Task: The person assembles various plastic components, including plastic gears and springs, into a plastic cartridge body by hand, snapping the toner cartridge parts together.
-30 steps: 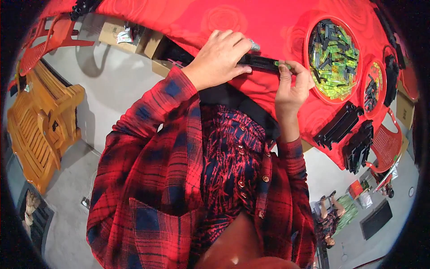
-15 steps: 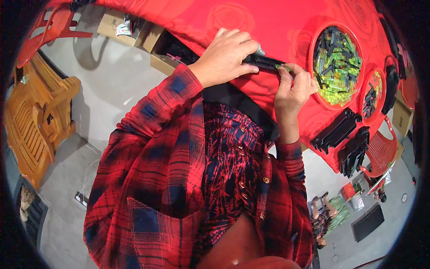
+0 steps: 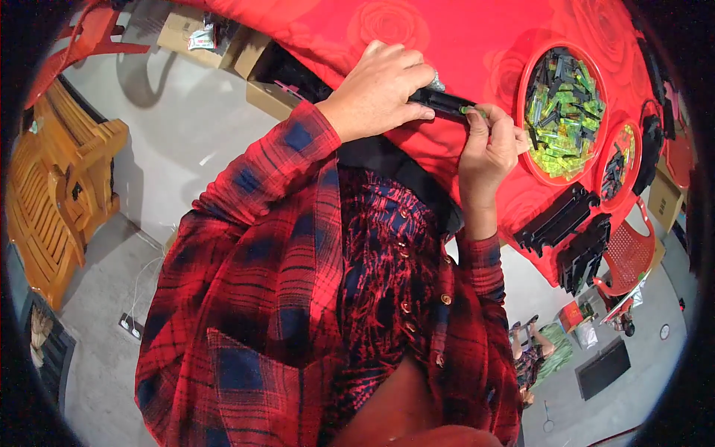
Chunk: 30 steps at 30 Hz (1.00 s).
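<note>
Over the red tablecloth's (image 3: 454,45) near edge: 2 hands on 1 black strip, slip risk at its right end

Black strip (image 3: 447,102) sits between both hands at the table's near edge, tilted slightly down to the right. Main risk: the small green piece (image 3: 465,110) popping out of the right hand's (image 3: 488,141) pinch — tiny, probably slick, held by fingertips only. If it goes, it could land on cloth or drop over the edge. Strip might also twist if the right side pushes harder than the left braces. Whether the piece is seated or only touching: cannot tell, fingertips cover it. Right knuckles are near the red basin (image 3: 560,182), so a sharp outward jerk could knock it. Black part stacks (image 3: 555,220) lie close to the table corner; a bump might send some off.

Pose: left hand (image 3: 383,93) closed round the strip, back of hand up, thumb along the near side, forearm angling in from lower left. Right forearm rises almost straight — thumb and index tips pinching the green piece, other fingers curled.
</note>
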Available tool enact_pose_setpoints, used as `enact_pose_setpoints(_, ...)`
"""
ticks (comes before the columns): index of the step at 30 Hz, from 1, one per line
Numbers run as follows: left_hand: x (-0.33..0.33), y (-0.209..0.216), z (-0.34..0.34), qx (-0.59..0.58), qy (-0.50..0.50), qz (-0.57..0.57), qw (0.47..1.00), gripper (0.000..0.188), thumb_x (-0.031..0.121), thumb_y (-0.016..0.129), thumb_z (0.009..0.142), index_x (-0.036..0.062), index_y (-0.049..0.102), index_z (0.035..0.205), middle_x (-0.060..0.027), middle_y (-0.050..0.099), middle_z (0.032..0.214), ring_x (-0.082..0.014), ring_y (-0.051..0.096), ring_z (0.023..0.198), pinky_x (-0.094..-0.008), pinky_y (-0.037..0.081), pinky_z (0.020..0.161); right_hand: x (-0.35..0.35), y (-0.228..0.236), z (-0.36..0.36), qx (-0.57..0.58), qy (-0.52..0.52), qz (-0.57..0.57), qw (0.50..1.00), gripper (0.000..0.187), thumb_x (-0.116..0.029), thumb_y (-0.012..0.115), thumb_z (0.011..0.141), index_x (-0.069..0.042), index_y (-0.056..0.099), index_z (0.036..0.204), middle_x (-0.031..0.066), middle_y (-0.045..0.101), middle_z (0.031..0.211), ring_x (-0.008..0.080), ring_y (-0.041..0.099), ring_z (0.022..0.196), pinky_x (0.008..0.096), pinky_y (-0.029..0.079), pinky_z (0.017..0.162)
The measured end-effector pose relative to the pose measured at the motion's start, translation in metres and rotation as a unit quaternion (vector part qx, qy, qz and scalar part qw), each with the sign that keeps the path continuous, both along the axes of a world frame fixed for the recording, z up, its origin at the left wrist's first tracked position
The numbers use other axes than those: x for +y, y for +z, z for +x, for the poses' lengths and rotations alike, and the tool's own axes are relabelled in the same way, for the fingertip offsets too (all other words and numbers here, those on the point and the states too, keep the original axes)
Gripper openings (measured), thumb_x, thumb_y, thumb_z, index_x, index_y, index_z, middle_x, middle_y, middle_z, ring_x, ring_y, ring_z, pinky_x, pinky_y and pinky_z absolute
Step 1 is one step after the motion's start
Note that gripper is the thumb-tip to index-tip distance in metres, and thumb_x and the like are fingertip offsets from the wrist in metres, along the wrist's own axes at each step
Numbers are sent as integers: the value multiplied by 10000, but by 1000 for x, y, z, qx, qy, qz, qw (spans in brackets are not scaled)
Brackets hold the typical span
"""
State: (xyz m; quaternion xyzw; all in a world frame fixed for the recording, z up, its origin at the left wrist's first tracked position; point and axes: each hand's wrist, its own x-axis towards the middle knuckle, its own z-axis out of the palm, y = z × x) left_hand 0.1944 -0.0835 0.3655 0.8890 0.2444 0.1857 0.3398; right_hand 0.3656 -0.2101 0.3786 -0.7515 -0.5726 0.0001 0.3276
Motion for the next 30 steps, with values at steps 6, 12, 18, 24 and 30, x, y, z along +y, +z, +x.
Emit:
enact_pose_setpoints(6,2,-1,1,-3,-2,9,1000,381,362,775,755,89,643,985,-77,564,906,-297,546,938,-422,385,816,1,3,-1,10,-2,-7,1000,79,-70,727,864,-73,694,936,52,673,816,206,530,738,322,392,769)
enact_pose_setpoints(12,3,1,2,1,-6,-14,1000,375,360,776,752,90,637,972,-77,564,900,-297,554,939,-420,386,808,-3,2,-3,27,-24,-2,999,105,-133,725,889,-84,663,958,28,647,744,169,556,674,343,330,825)
enact_pose_setpoints(18,3,-1,1,-12,-1,-5,1000,381,361,781,745,88,631,963,-78,567,902,-297,561,943,-415,386,807,0,-2,-7,13,-68,-14,998,105,-137,735,897,-61,673,936,18,614,762,154,522,734,327,364,812)
enact_pose_setpoints(24,4,0,1,-3,-8,-11,1000,387,365,785,741,85,628,957,-78,570,902,-298,561,946,-414,385,810,2,-4,-8,50,-68,-11,996,144,-175,753,873,-86,654,928,30,635,717,182,513,719,350,324,841)
enact_pose_setpoints(30,4,0,2,-4,-7,-16,1000,381,366,787,742,83,627,941,-77,568,899,-296,560,943,-414,381,807,4,-8,-7,28,-82,-6,996,134,-172,749,869,-92,650,912,28,636,730,183,507,721,357,322,832)
